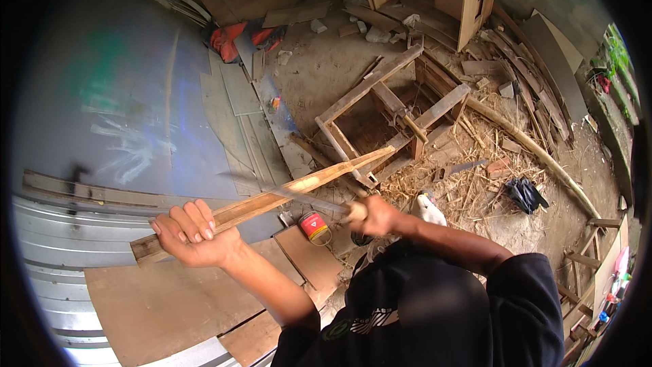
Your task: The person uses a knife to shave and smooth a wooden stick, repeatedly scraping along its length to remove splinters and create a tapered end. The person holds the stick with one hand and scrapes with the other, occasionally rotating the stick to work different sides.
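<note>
My left hand [197, 234] is wrapped round the near end of a long wooden strip [248, 211]. The strip slants away to the right, and its narrower far end lies against the wooden frame [373, 92]. A pale, freshly cut patch shows along its middle. In my right hand [379, 216], closed round a light wooden handle, is a long-bladed knife [312, 200]. Its blade is smeared by motion and crosses over the strip, pointing left. Whether the edge touches the wood I cannot tell.
Wood shavings [468, 194] cover the floor at right, around a handsaw [462, 168] and a black plastic bag [525, 194]. A red tin [314, 226] stands near my forearms. Beyond lies a long pole [536, 149]. Flat boards [176, 299] lie at the lower left.
</note>
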`<action>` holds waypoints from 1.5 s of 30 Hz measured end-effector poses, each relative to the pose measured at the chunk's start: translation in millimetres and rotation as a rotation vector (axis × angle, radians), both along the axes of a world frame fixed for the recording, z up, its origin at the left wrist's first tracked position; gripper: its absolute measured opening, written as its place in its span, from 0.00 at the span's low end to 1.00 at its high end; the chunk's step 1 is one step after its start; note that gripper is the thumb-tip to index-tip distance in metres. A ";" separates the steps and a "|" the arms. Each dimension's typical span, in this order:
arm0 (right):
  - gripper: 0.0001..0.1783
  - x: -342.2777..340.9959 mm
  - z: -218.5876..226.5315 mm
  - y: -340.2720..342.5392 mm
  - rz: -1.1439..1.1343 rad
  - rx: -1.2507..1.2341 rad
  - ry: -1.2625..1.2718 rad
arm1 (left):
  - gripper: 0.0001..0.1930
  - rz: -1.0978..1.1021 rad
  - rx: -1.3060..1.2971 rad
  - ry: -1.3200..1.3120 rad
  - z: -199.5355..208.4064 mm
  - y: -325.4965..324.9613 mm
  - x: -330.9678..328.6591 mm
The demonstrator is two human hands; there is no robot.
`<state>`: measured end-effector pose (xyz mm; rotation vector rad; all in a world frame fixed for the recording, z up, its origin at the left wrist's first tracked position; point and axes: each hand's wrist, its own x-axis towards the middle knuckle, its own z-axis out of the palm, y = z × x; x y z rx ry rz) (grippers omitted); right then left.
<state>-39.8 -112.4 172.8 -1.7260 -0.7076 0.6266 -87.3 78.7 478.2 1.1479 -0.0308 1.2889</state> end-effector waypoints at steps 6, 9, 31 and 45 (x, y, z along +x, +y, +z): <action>0.17 41.5 -24.3 -25.1 -0.070 -0.348 0.174 | 0.19 -0.301 0.064 -0.081 -6.2 15.5 -6.7; 0.20 20.1 23.7 8.3 -0.012 -0.166 0.108 | 0.19 -0.360 0.057 -0.082 -6.4 20.5 -3.1; 0.18 11.3 68.9 0.7 -0.108 -0.317 0.241 | 0.22 -0.923 0.309 -0.207 -16.4 52.6 -13.9; 0.16 5.0 88.3 -12.7 0.023 -0.110 0.236 | 0.18 -0.741 0.276 -0.171 -16.7 33.6 -11.2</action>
